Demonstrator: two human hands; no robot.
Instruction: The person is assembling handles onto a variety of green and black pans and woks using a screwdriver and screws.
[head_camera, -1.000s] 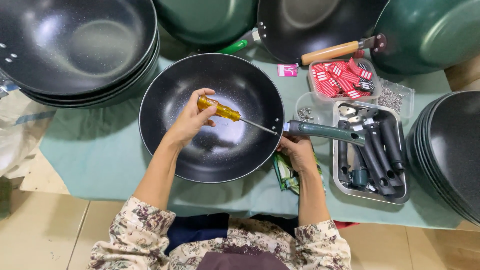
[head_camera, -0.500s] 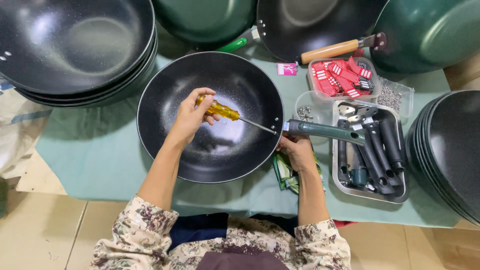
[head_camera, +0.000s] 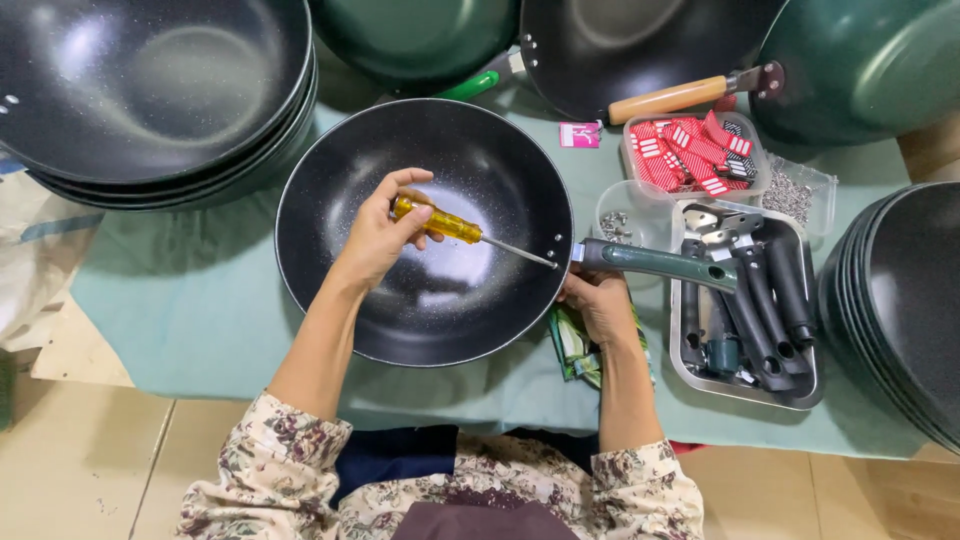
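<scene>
My left hand (head_camera: 375, 238) is inside the black wok (head_camera: 425, 230), fingers wrapped around the yellow screwdriver (head_camera: 438, 221), its tip at the wok's right rim. My right hand (head_camera: 597, 300) sits under the green handle (head_camera: 655, 264) just outside that rim; I can't make out those fingers, they're tucked beneath.

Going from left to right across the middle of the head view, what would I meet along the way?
Left hand → yellow screwdriver → rim of the black wok → green handle, with the right hand just under it → steel tray of black handles → stack of dark pans.
</scene>
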